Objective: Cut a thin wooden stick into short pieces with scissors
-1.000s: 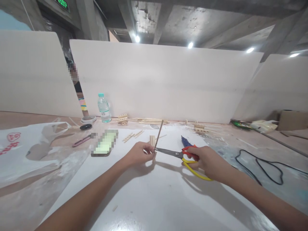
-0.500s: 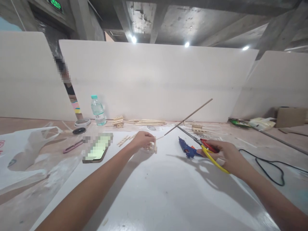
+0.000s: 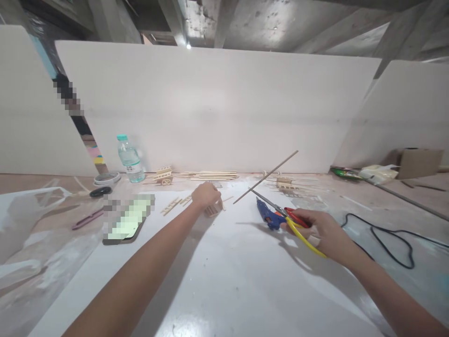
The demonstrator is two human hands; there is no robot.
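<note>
My left hand is closed, its fingers wrapped over a small wooden stick frame just above the white board. The fingers cover the frame's upper part. In my right hand are scissors with red and yellow handles, their blades pointing up and left. A long thin wooden stick slants across the blade tips. Whether the blades grip it, I cannot tell. Just under the scissors lies a blue glue gun. A short thin stick is right of my left hand.
Ladder-like wooden pieces and a phone lie on the left. Behind are a water bottle, a small wooden cart, a pile of sticks and another wooden model. A black cable loops at right.
The view has shifted slightly. My left hand has turned over the wooden frame, which is now tilted and more covered by the fingers. Scissors and long stick keep nearly the same pose.
</note>
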